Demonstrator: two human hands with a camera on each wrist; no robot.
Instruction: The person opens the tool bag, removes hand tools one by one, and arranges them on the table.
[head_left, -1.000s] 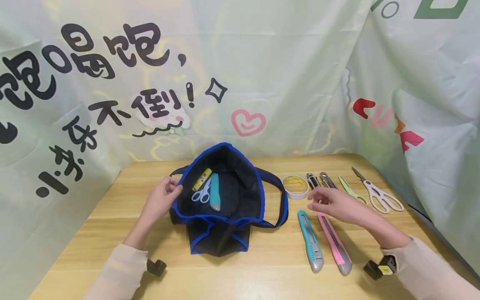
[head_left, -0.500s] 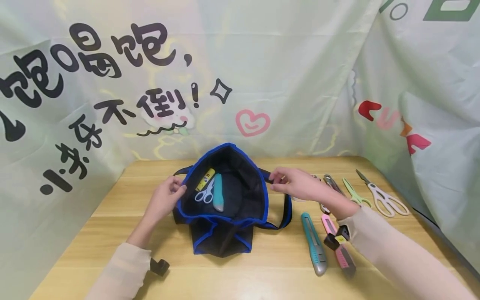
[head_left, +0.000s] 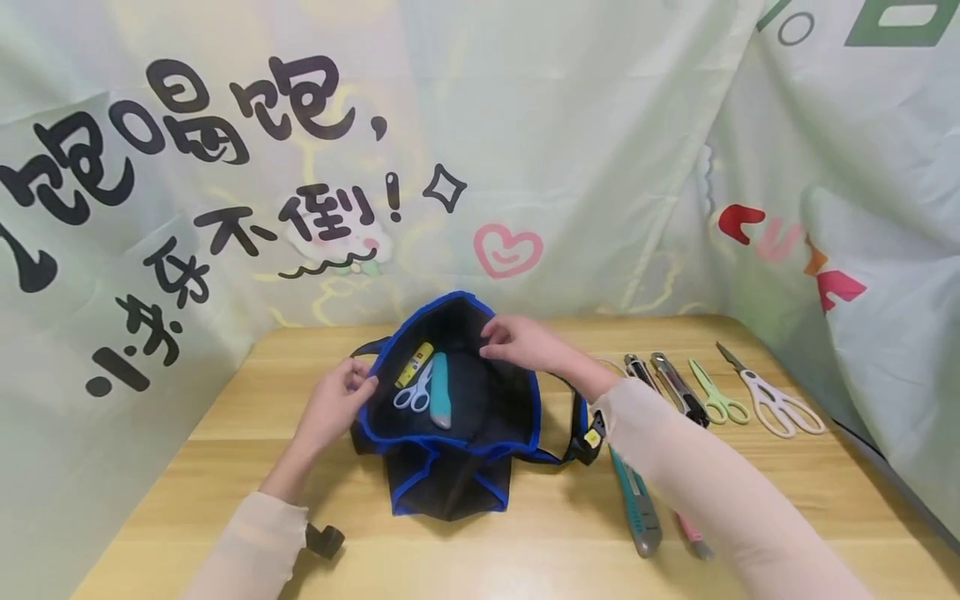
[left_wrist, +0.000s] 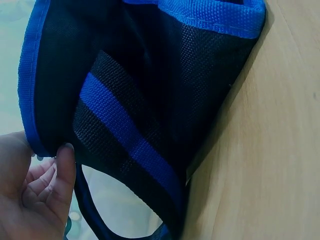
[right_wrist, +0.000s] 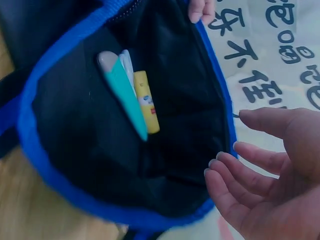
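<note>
A black tote bag (head_left: pixel 450 487) with blue trim lies tipped on the table, its mouth facing me. In it are a yellow glue stick (head_left: pixel 415 365), small scissors with pale-blue handles (head_left: pixel 411 397) and a teal utility knife (head_left: pixel 441 392). My left hand (head_left: pixel 336 404) pinches the bag's left rim; in the left wrist view the thumb (left_wrist: pixel 65 170) presses on the cloth. My right hand (head_left: pixel 528 343) hovers at the far right part of the mouth, fingers (right_wrist: pixel 240 180) loosely bent with nothing between them.
Right of the bag lie another teal utility knife (head_left: pixel 637 512), a pink one (head_left: pixel 693 537) partly under my sleeve, two grey-and-black cutters (head_left: pixel 678 387), green scissors (head_left: pixel 718 398) and large white-handled scissors (head_left: pixel 772 404). A tape roll (head_left: pixel 611 363) is mostly hidden behind my right forearm. Printed cloth hangs behind.
My right hand has moved left from above the cutters, past the bag's right handle, to its mouth. My left hand has stayed on the rim. The bag's contents look the same.
</note>
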